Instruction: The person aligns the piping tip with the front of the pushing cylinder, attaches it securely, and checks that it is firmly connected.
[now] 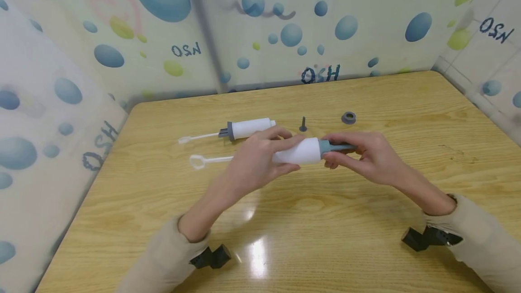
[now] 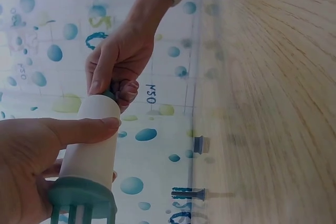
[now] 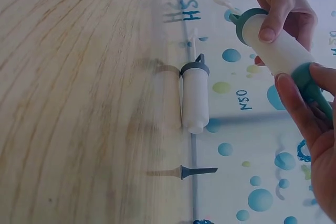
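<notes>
My left hand (image 1: 253, 155) grips the white barrel of a syringe-like tool (image 1: 306, 150), held level above the table. Its thumb lies across the barrel in the left wrist view, close to a green flanged collar (image 2: 81, 191) with prongs. Leftward from this hand runs a white plunger rod ending in a ring handle (image 1: 198, 162). At the barrel's other end, my right hand (image 1: 372, 155) pinches the green nozzle piece (image 1: 324, 147) between thumb and fingers. The nozzle's narrow part points toward the right palm, and its tip is partly hidden by fingers.
Behind the left hand lies a second white syringe (image 1: 250, 128) with a grey collar. A grey pointed nozzle (image 1: 303, 124) stands upright farther right, then a grey ring (image 1: 348, 118). The wooden table (image 1: 285, 229) meets a patterned wall (image 1: 268, 35) at the back.
</notes>
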`<state>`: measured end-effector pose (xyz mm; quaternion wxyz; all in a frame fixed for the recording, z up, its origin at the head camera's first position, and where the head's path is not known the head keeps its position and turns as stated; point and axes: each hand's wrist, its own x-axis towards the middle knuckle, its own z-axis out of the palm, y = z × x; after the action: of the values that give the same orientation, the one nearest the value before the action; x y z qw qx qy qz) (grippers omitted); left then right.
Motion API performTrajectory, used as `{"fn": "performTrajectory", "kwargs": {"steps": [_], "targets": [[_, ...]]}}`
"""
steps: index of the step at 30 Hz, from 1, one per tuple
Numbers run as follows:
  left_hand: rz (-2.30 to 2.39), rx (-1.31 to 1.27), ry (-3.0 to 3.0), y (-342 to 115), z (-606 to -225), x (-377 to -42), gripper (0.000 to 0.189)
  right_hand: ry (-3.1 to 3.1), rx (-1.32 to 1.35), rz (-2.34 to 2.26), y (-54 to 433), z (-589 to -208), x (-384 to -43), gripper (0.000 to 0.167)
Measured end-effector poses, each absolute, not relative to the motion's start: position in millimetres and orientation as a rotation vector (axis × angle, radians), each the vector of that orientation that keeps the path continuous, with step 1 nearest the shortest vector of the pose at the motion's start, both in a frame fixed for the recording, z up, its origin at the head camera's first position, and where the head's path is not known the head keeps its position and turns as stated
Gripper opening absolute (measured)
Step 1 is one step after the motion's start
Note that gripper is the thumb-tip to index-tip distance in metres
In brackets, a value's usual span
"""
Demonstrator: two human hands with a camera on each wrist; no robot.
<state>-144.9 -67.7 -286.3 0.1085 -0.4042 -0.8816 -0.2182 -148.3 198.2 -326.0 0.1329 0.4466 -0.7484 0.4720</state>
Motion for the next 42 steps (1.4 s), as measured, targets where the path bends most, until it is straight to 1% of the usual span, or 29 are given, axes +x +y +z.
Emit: {"fn": "performTrajectory", "kwargs": {"steps": [14, 20, 27, 32, 37, 42], "targets": [[-0.637, -1.151, -2.602, -66.0, -292.6, -147.2, 0.056, -2.273, 1.250, 1.373, 204.4, -323.4, -149.8, 0.035], [-0.643, -1.172, -2.565, -72.7, -300.2, -156.0, 0.054, -2.308, 1.217, 1.389, 208.2, -327.0, -154.9, 0.032], [-0.612, -1.124, -2.648, -79.9, -306.7, -163.8, 0.050, -2.401, 1.135, 1.404, 213.1, -332.8, -161.8, 0.030], [-0.593, -1.124, -2.690, -82.4, -313.1, -169.2, 0.048, -2.566, 1.063, 1.230, 211.1, -336.9, -168.5, 0.031], [-0.565, -1.115, -2.720, -83.6, -316.2, -174.4, 0.048, -2.585, 1.084, 1.052, 206.4, -342.5, -173.4, 0.037], [-0.535, -1.132, -2.746, -84.6, -319.8, -178.5, 0.047, -2.666, 1.099, 0.971, 201.1, -347.2, -177.4, 0.034]]}}
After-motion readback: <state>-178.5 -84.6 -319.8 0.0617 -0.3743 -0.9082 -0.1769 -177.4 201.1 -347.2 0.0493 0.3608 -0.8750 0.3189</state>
